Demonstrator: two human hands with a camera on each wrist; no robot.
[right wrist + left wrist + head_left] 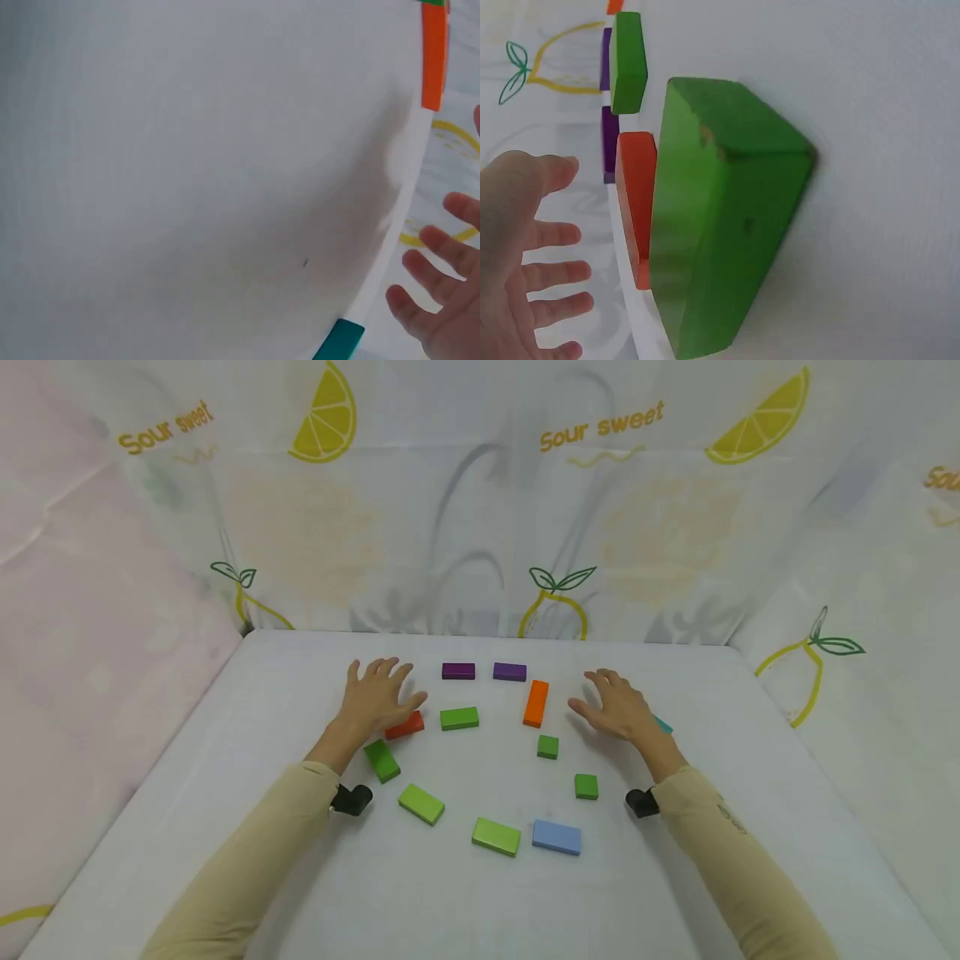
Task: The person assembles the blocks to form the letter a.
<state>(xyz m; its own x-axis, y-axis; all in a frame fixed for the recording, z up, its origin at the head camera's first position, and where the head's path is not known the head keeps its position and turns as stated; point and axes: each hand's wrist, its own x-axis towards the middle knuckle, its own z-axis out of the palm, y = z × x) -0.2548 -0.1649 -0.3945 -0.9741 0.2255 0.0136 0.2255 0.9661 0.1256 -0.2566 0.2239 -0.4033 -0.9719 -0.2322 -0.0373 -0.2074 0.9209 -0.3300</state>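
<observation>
Though near blocks (pixel 407 725) — hands (pixel 373 700) (pixel 618 706) loose, free; "Sour sweet" on the backdrop (pixel 405 527)

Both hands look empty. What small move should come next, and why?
Perhaps lower the left hand and grasp the red block: the hand is spread and holds nothing, and from the head view that block lies partly hidden by it, so it seems an easy reach.

Twelve blocks (pixel 459 719): two purple (pixel 458 672), one orange (pixel 536 703) around twelve o'clock; one teal (pixel 663 724), two small green (pixel 548 747) near three; one blue (pixel 557 837) at five; two lime (pixel 496 837) around seven; two longer green (pixel 382 762), one red (pixel 408 726) near ten.
</observation>
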